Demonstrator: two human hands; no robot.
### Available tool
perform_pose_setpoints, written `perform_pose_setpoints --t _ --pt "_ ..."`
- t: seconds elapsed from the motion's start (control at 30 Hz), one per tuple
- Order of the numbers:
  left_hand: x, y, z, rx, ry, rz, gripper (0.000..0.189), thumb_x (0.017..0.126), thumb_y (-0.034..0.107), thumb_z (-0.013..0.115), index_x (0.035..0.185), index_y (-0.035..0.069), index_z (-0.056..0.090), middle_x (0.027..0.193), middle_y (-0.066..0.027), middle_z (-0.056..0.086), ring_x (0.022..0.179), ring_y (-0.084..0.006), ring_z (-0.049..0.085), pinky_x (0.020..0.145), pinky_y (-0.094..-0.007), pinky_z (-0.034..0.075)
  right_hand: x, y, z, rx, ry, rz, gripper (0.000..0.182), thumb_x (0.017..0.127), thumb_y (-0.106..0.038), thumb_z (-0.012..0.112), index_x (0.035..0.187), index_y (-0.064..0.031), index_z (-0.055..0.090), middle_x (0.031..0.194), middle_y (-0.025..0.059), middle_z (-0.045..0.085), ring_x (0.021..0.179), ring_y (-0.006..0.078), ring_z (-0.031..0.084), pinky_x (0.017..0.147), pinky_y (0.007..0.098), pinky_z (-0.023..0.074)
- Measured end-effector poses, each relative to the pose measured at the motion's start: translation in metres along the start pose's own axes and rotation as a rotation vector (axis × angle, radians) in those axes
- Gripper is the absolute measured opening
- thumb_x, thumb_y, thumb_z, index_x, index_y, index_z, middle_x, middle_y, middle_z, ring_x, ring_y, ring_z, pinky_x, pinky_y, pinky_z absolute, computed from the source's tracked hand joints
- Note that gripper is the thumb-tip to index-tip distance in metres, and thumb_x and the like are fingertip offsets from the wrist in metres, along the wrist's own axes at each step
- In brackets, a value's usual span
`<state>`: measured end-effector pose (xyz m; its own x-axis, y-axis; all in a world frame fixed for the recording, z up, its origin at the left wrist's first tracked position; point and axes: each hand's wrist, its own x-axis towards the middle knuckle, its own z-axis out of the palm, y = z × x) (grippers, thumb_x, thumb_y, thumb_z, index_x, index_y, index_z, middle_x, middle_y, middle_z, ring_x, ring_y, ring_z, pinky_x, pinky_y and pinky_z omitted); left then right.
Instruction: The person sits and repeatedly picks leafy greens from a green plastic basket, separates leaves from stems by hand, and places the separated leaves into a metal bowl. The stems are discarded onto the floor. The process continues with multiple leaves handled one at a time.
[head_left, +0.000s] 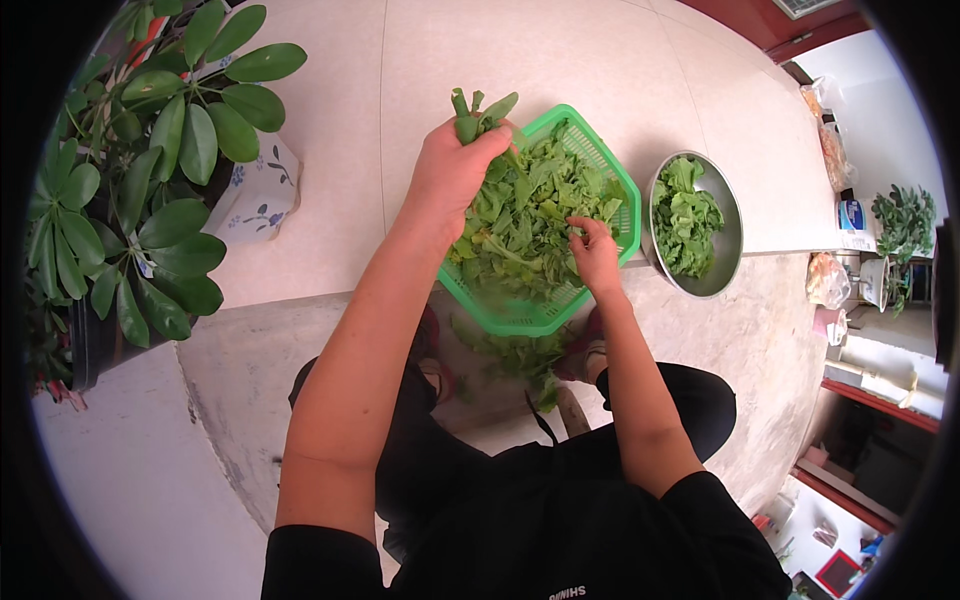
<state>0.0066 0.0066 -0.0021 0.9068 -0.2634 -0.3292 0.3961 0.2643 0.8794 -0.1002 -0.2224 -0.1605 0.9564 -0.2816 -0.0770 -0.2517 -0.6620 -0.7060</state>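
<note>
My left hand (469, 165) is closed around a green leafy-vegetable stalk (466, 120), whose cut stem end sticks up past my thumb. Below that hand, loose torn leaves (540, 210) fill much of a green plastic basket (634, 202) with slotted walls. My right hand (596, 251) is over the basket's right side, its bent fingers at the leaves; whether they pinch one is hidden. To the right of the basket stands a stainless steel bowl (729, 240) with larger green leaves (686, 217) in it.
A broad-leaved potted plant (180, 127) stands at the left beside a flower-patterned white pot (262, 191). The basket overhangs the edge of a tiled step (330, 150). More leaves (517, 356) lie on the floor between my shoes. Bagged goods (827, 281) are at the far right.
</note>
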Motion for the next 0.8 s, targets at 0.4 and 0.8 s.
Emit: perform_pose_setpoints --t 0.4,0.8 --pt "-0.001 0.0 0.001 0.039 0.001 -0.008 0.02 0.083 0.016 0.061 0.098 0.003 0.059 0.084 -0.0039 0.06 0.076 -0.0126 0.057 0.068 -0.0287 0.048 0.015 0.011 -0.012 0.519 0.056 0.236 0.022 0.079 -0.011 0.066 0.095 -0.0029 0.054 0.07 0.0084 0.057 0.059 0.0153 0.057 0.053 0.0292 0.0457" --pt "-0.002 -0.004 0.004 0.064 -0.016 0.009 0.021 0.082 0.016 0.061 0.098 0.002 0.059 0.082 -0.0031 0.06 0.075 -0.012 0.057 0.067 -0.0279 0.048 0.007 0.001 -0.007 0.594 -0.082 0.288 0.011 0.081 -0.013 0.064 0.087 -0.0045 0.061 0.078 -0.0017 0.059 0.064 0.01 0.055 0.057 0.0257 0.0437"
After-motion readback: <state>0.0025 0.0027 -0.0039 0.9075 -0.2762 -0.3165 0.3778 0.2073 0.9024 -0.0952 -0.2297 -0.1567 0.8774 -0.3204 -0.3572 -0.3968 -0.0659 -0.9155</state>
